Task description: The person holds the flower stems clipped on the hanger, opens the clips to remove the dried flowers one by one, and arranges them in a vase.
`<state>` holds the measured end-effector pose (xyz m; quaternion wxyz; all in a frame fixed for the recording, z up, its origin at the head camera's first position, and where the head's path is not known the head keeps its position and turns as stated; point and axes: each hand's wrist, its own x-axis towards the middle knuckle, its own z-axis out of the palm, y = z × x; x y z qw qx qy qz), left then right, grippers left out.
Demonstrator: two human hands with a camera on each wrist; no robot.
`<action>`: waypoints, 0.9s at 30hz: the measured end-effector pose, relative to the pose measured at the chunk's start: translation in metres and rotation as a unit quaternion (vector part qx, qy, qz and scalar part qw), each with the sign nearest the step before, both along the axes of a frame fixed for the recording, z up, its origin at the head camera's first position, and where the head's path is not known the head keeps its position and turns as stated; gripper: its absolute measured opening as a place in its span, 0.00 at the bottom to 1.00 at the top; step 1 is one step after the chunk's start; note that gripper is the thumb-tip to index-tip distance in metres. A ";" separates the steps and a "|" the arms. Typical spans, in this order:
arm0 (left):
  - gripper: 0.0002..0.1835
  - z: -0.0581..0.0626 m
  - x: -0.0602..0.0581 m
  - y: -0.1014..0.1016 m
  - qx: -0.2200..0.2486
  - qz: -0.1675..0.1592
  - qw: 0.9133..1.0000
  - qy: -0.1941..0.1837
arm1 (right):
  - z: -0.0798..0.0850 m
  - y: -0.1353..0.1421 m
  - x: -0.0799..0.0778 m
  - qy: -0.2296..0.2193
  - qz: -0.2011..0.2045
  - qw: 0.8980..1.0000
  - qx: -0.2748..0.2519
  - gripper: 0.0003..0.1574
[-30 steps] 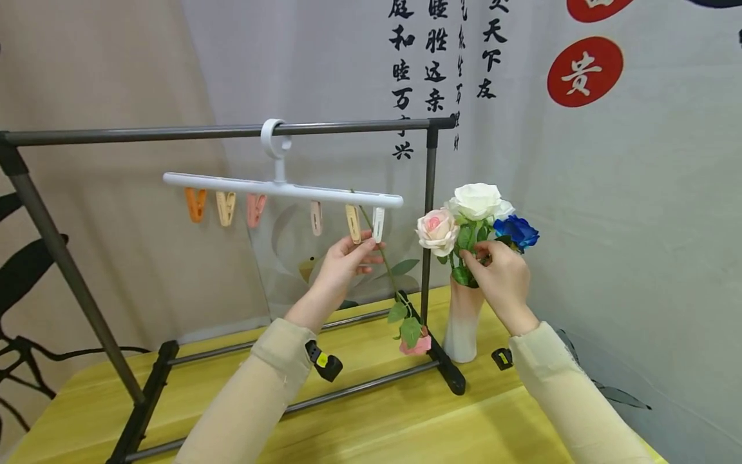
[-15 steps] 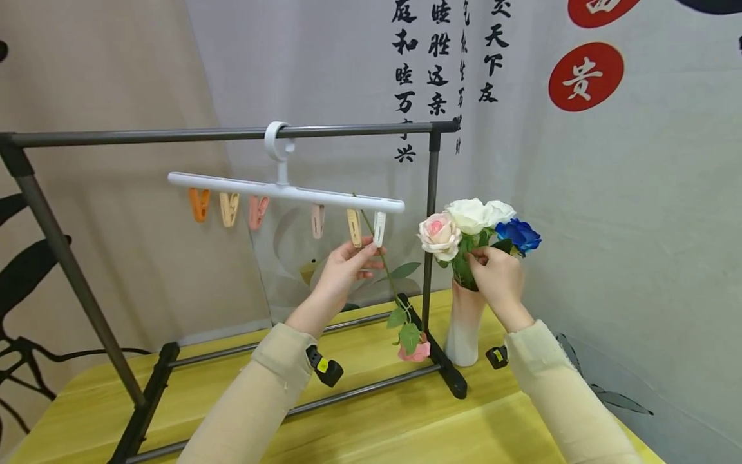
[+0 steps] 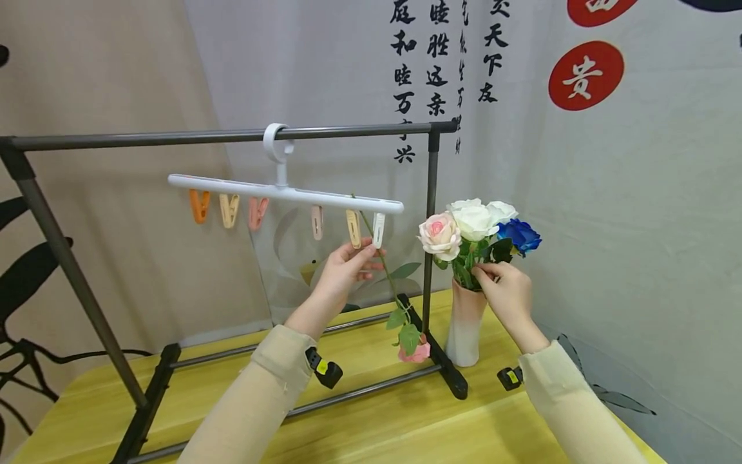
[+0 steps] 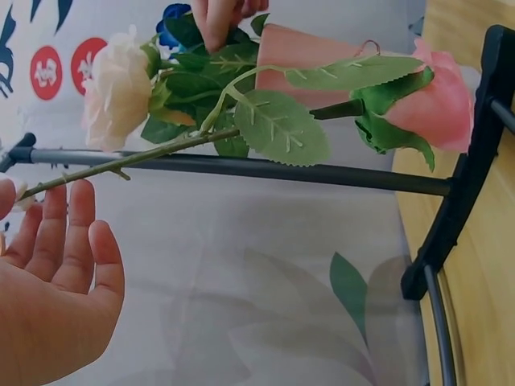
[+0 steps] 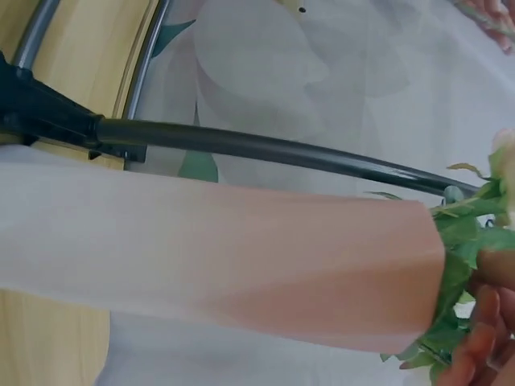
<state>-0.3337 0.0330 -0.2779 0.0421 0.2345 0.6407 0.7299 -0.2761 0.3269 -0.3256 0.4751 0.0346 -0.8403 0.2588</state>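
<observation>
My left hand (image 3: pixel 344 267) pinches the lower end of a white clothespin (image 3: pixel 379 229) at the right of a white hanger (image 3: pixel 284 191). Just there runs the stem of a pink rose (image 3: pixel 414 350), which hangs head down; in the left wrist view the stem (image 4: pixel 153 154) crosses above my fingertips. My right hand (image 3: pixel 505 289) has thumb and forefinger closed among green stems above a pink-and-white vase (image 3: pixel 464 328). In the vase stand a pale pink rose (image 3: pixel 440 236), white roses (image 3: pixel 474 220) and a blue rose (image 3: pixel 520 236). Exactly which stem I pinch is hidden.
A dark metal rack (image 3: pixel 174 138) carries the hanger; its foot (image 3: pixel 449 372) stands beside the vase on the yellow wooden table (image 3: pixel 371 425). More clothespins, including an orange one (image 3: pixel 199 206), hang along the hanger. A cloth backdrop (image 3: pixel 580 193) stands behind.
My right hand dips at the bouquet, then shifts a little right, lower among the stems. The white roses have shifted about. My left hand and the hanging pink rose stay nearly still.
</observation>
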 end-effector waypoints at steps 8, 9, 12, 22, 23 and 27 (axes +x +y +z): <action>0.21 -0.005 -0.002 -0.001 -0.002 0.007 1.000 0.004 | 0.006 -0.019 0.023 0.070 0.118 0.989 -0.063 0.02; 0.21 -0.006 -0.002 -0.001 -0.002 0.007 1.000 0.005 | 0.010 -0.025 0.025 0.069 0.144 0.984 -0.075 0.03; 0.20 -0.010 -0.003 0.002 -0.003 0.004 1.000 0.009 | 0.024 -0.048 0.026 0.034 0.223 0.967 -0.120 0.05; 0.19 -0.025 0.000 0.006 -0.017 -0.004 0.999 0.029 | 0.081 -0.121 -0.011 -0.156 0.383 0.876 -0.249 0.28; 0.19 -0.027 0.000 0.006 -0.017 -0.006 0.999 0.029 | 0.085 -0.125 -0.017 -0.167 0.389 0.867 -0.263 0.29; 0.19 -0.031 0.001 0.009 -0.016 -0.010 0.999 0.030 | 0.093 -0.134 -0.037 -0.203 0.409 0.832 -0.316 0.29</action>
